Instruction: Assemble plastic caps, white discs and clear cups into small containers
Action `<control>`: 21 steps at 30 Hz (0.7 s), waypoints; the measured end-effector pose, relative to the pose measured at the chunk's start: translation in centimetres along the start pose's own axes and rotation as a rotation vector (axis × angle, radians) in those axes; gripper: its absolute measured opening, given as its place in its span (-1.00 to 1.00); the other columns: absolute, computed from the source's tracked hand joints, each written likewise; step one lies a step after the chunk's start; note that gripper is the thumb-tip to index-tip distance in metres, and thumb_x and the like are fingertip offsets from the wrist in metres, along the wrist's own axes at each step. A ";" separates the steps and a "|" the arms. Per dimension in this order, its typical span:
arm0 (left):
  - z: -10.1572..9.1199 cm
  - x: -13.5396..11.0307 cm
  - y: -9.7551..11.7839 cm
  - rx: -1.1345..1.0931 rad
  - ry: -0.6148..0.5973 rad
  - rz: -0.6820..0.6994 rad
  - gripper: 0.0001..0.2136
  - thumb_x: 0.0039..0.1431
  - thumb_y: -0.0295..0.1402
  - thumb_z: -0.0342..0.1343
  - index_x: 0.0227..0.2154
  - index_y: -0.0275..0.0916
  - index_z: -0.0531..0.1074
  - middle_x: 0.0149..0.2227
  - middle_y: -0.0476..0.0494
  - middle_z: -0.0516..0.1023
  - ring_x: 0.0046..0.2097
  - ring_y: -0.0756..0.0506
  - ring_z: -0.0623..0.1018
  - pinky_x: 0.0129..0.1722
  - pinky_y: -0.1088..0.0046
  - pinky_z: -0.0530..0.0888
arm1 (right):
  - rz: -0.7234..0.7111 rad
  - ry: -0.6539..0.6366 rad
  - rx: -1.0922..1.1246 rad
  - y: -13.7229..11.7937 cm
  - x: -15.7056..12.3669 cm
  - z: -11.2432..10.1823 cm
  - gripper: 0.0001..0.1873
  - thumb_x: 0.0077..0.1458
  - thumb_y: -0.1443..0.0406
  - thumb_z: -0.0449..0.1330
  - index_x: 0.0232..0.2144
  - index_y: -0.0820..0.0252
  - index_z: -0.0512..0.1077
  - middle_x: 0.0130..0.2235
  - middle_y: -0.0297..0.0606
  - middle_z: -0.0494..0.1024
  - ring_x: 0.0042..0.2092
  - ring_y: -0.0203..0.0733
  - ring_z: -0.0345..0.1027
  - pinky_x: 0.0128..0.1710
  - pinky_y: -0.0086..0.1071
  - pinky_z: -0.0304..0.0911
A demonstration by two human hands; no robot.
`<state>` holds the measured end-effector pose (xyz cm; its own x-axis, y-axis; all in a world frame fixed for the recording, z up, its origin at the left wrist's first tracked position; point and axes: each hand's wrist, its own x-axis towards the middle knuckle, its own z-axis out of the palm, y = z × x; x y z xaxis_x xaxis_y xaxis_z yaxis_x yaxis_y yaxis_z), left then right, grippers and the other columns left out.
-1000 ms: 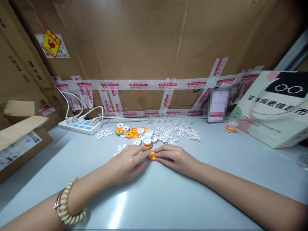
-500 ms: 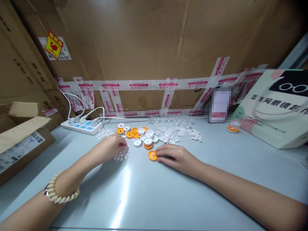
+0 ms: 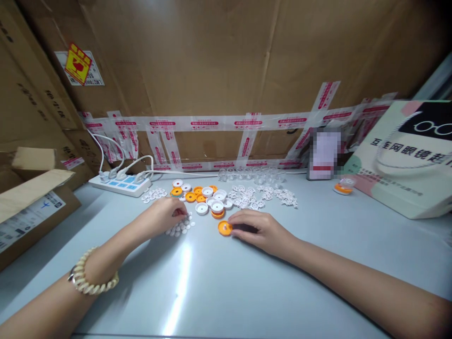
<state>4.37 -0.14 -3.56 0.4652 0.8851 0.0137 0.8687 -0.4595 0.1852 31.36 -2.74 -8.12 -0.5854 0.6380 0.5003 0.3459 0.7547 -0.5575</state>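
My right hand (image 3: 259, 228) grips the edge of a round orange plastic disc (image 3: 222, 229) between thumb and fingers. The disc has a raised rim, and a small pale piece stands at its middle. My left hand (image 3: 165, 214) is at a pile of small white round pieces (image 3: 179, 229), its fingertips pinched together; whatever lies between them is hidden. Just beyond my hands, white rimmed discs (image 3: 201, 208) and orange rimmed discs (image 3: 190, 197) lie in a cluster, some stacked. To their right is a heap of small white openwork parts (image 3: 243, 197).
Clear domed pieces (image 3: 247, 175) line the back of the table. A power strip (image 3: 120, 184) with plugs and an open cardboard box (image 3: 38, 212) are on the left. At the right are a phone (image 3: 323, 155), an orange-based clear-topped piece (image 3: 343, 186) and a paper bag (image 3: 399, 165).
A few small white pieces by my left fingertips have spread slightly to the right. My left hand has barely shifted, and my right hand keeps its grip on the orange disc.
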 end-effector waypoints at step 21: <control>0.2 0.7 -0.2 0.049 -0.013 0.059 -0.81 0.06 -0.47 -0.02 -0.41 -0.22 0.51 -0.37 -0.07 0.58 -0.31 -0.07 0.51 -0.30 0.49 0.37 | 0.164 -0.045 0.079 -0.9 0.3 0.4 -0.76 -0.02 0.37 0.18 -0.23 0.19 0.31 -0.18 -0.20 0.47 -0.16 -0.22 0.38 -0.14 -0.33 0.32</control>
<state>4.51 0.57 -3.75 0.5174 0.8557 0.0101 0.8471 -0.5138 0.1362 30.62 -3.26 -7.75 -0.5586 0.7427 0.3694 0.3814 0.6254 -0.6807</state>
